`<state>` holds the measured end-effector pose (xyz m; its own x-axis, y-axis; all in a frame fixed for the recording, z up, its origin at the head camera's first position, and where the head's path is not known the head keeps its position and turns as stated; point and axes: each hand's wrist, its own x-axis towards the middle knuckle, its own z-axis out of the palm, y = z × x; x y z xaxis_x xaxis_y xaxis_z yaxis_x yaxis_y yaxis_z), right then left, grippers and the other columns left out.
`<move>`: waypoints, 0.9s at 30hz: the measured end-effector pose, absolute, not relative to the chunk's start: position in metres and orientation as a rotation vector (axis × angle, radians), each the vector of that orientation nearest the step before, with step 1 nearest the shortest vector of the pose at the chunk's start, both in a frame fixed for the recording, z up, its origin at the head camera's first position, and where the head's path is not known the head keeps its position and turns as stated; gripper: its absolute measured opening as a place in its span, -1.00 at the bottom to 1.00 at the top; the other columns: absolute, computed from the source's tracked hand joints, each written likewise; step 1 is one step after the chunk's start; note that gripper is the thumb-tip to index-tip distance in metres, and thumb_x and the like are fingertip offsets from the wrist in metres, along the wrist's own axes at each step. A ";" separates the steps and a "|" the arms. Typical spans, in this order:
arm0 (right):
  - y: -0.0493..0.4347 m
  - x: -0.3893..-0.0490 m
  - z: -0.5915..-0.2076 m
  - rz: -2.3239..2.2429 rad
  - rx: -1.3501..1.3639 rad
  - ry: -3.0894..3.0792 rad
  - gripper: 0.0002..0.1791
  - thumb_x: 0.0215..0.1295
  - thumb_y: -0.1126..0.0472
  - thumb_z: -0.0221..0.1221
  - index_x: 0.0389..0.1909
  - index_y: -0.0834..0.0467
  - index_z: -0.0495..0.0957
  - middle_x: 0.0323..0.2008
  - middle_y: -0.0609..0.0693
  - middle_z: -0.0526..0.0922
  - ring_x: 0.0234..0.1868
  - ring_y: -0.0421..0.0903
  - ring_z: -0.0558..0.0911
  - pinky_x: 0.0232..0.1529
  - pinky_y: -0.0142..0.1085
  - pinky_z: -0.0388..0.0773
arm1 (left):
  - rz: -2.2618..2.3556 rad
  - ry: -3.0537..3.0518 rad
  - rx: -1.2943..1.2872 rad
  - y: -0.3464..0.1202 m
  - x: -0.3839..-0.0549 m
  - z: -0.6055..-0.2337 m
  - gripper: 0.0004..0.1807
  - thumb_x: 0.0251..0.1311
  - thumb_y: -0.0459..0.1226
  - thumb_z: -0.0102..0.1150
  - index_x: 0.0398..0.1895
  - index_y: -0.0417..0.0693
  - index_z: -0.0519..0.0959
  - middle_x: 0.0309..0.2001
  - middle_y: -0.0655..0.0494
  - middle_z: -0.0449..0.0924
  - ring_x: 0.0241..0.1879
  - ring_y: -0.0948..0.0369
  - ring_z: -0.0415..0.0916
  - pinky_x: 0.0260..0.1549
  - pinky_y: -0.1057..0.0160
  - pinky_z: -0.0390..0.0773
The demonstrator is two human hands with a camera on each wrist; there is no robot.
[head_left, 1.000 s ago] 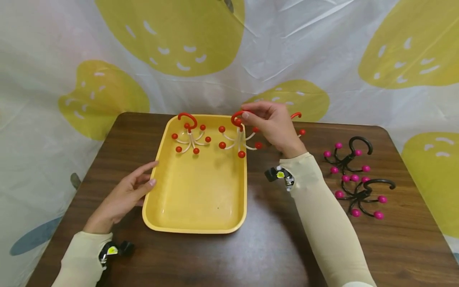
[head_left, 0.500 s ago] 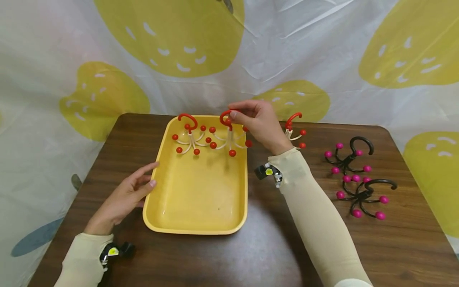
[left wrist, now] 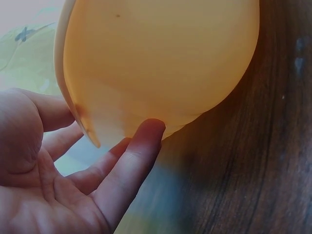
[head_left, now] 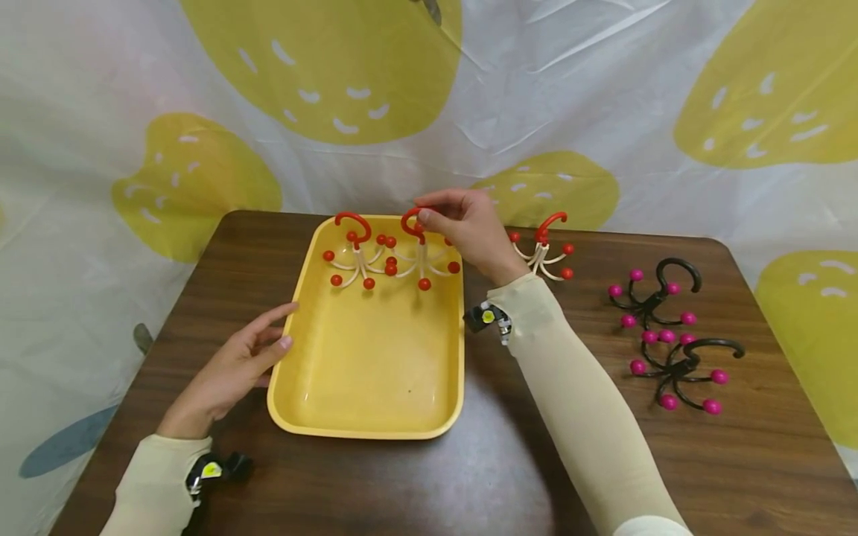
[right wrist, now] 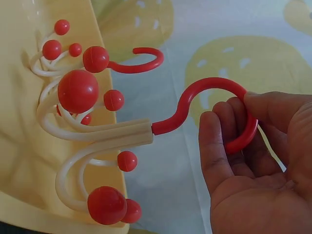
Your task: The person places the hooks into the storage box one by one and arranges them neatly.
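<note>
My right hand [head_left: 477, 232] pinches the red hook of a multi-arm hanger [head_left: 422, 254] with white arms and red ball tips, over the back right of the yellow tray [head_left: 367, 432]. In the right wrist view that hanger's stem [right wrist: 117, 134] lies across the frame, its hook between thumb and fingers. A matching hanger [head_left: 358, 257] stands in the tray's back left corner, hook up. My left hand [head_left: 231, 376] touches the tray's left side with extended fingers; the left wrist view shows a fingertip [left wrist: 150, 130] against its outer wall.
Behind my right wrist, a third red-and-white hanger [head_left: 540, 253] stands on the brown wooden table [head_left: 536, 461]. Two black hangers with pink balls, one farther back [head_left: 647, 304] and one nearer [head_left: 680, 366], lie at the right. A lemon-patterned sheet [head_left: 375, 171] hangs behind the table.
My right hand has carried the hanger leftward over the tray, close beside the hanger standing there. The third red-and-white hanger behind it has come more into view. My left hand stays put.
</note>
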<state>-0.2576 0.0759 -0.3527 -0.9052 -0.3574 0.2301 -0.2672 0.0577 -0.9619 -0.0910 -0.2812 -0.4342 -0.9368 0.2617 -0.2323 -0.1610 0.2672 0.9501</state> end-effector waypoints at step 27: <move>0.079 -0.272 -0.388 -1.904 -0.527 2.325 -0.73 0.45 0.27 0.34 0.09 0.24 0.76 -0.01 0.25 0.80 -0.18 -0.17 0.75 -0.42 -0.40 0.58 | 1.711 2.192 0.115 -0.278 -0.091 -0.436 -0.29 0.65 -0.10 0.02 0.73 0.14 0.05 0.41 -0.46 0.34 0.04 0.14 0.70 -0.17 -0.01 0.81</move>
<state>-0.2723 0.0789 -0.3883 -0.9364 -0.3191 0.1461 -0.2062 0.1632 -0.9648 -0.0912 -0.2780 -0.4356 -0.9332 0.2783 -0.2272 -0.1528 0.2650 0.9521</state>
